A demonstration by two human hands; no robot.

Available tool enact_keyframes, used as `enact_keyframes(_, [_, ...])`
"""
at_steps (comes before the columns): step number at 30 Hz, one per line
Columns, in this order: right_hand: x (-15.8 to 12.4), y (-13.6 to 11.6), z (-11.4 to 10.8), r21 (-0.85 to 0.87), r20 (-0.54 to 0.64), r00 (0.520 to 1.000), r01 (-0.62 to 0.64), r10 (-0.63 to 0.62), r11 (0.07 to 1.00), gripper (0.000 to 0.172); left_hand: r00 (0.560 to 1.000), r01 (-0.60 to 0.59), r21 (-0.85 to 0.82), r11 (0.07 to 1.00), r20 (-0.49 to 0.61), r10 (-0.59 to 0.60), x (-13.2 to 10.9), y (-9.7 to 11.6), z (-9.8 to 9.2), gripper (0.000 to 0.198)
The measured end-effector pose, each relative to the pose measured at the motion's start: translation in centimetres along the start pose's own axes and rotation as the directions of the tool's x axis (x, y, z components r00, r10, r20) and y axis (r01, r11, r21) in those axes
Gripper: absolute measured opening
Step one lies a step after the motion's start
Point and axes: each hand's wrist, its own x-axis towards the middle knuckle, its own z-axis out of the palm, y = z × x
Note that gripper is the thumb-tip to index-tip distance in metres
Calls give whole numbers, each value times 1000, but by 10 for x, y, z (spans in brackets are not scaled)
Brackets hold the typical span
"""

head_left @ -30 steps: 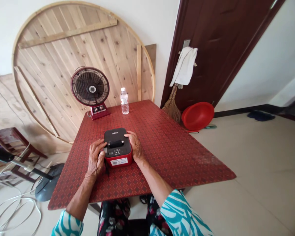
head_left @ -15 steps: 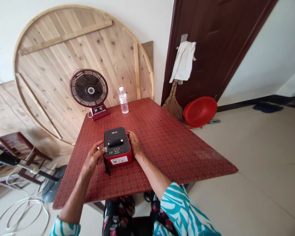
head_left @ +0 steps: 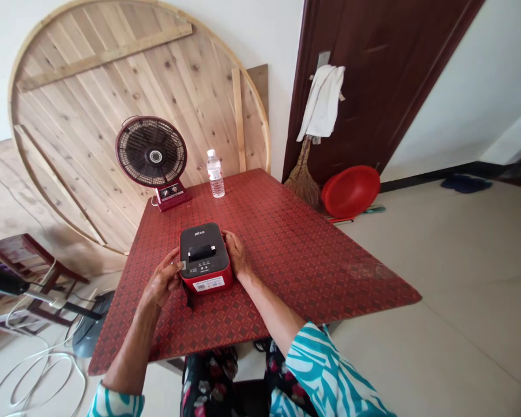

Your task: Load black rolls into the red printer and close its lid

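Observation:
A small red-and-black printer (head_left: pixel 205 237) sits on the table, with a white label on its front side and a short black strip in the slot on top. A dark strap (head_left: pixel 187 296) hangs at its near left corner. At the left side, my left hand (head_left: pixel 162 281) grips the printer's edge, its thumb by a small grey tab near the front corner. Against the opposite side lies my right hand (head_left: pixel 238 255), fingers curled along the casing. Both hands are closed on the printer; some fingertips are hidden behind it.
The table (head_left: pixel 295 272) has a patterned red top. Toward its far edge stand a dark red fan (head_left: pixel 155 156) and a water bottle (head_left: pixel 216 176). A floor fan's base (head_left: pixel 89 333) and coiled cable (head_left: pixel 43 376) are at left. A red basin (head_left: pixel 353 191) leans by the door.
The view has shifted slightly. My left thumb now presses closer to the printer's left edge, with the fingers drawn in. My right hand stays at the other side.

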Motion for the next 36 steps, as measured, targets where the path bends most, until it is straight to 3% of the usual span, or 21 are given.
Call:
enact_keyframes(14, [-7,-2,-1,-42,8,1000,-6,7,999,44,999,47,2,999,4,-47,4,3,-2,91])
enact_keyframes(21, [-7,-4,-1,-28,9,1000,-11,11,1000,42,1000,0,46,999,-9,0,-1,2,1,94])
enact_keyframes(26, [-5,-3,1,-24,11,1000,-24,25,999,42,991,-132,200,971,-1,135,-3,9,-3,76])
enact_keyframes(29, [-3,-3,1,-28,-1,1000,-6,6,1000,40,952,-271,400,875,-25,306,5,20,-5,56])
enact_keyframes(32, [-1,-2,1,-41,-11,1000,14,-14,999,39,889,-374,638,673,38,457,21,34,-2,38])
enact_keyframes(34, [-1,-3,2,-47,-12,1000,22,-22,999,38,860,-424,732,534,141,490,32,43,4,26])
enact_keyframes(36, [-1,-5,2,-55,-11,999,29,-30,998,37,863,-456,767,451,257,435,40,51,13,19])
